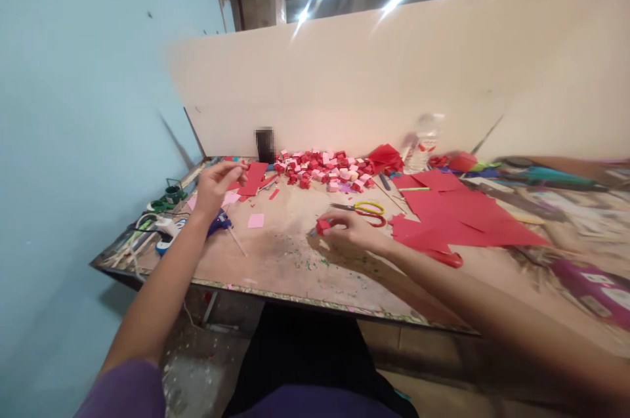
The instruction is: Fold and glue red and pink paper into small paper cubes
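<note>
My right hand (347, 231) pinches a small red paper cube (322, 227) above the front middle of the table. Just behind it lie scissors (369, 209) with yellow and red handles. On the left, my left hand (216, 183) is raised with its fingers pressed together; whether anything sits between the fingertips is too small to make out. Beside that hand is a red paper strip (254, 178), and a pink paper square (256, 221) lies between my hands. A blue glue gun (218, 224) rests below my left wrist.
A heap of red and pink cubes (319, 167) lies along the back board (344, 90). Red paper sheets (457, 211) spread on the right, with a plastic bottle (422, 146) behind. A white power strip (167, 226) with cables sits at the left edge. Green scraps dot the tabletop (275, 273).
</note>
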Motion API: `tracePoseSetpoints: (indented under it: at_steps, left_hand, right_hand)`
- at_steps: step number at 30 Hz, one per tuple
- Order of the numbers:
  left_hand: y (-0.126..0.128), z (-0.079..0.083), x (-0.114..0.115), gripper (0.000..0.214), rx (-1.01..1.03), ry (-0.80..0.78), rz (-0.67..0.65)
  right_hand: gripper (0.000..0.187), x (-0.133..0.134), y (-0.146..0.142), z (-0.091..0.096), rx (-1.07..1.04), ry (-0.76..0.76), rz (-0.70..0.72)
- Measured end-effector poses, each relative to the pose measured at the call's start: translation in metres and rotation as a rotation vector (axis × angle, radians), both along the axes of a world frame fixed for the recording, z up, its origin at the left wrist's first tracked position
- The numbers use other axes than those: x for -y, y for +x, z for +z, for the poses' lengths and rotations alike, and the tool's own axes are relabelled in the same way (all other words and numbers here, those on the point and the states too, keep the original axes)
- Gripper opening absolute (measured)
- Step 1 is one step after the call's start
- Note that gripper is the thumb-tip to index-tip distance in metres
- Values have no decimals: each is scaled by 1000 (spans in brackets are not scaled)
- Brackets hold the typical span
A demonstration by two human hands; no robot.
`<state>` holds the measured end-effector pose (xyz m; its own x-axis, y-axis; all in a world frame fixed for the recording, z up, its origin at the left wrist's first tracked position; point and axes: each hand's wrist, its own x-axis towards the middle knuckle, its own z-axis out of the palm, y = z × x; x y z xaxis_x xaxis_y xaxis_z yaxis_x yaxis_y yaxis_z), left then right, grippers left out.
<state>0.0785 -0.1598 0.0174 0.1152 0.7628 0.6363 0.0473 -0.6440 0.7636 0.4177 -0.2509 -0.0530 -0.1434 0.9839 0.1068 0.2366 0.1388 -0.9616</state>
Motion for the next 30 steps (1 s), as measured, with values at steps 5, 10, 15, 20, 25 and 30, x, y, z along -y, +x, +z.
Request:
tracePoseSetpoints:
  at_steps: [5,10,15,20,25,30]
  left_hand:
    - [-62,-6,33,24,142,-56,120]
    - [-85,-59,82,29,10,-150,230]
    - [-77,-106,112,34,-208,-237,250]
    - [-67,-126,107,27,-335,-174,310]
    - [-59,-139,102,18,-453,-80,376]
    - [-54,-147,104,15,-567,-38,390]
  right_hand:
    - [31,-3,28,4,303,102,-106]
    - [32,-15,40,-6,495,210,-187]
    - [33,-55,30,-1,670,368,-139]
    - [32,-98,9,5,769,435,-17]
    - [36,-121,-22,14,788,487,35]
    - [34,-142,-85,20,796,531,135]
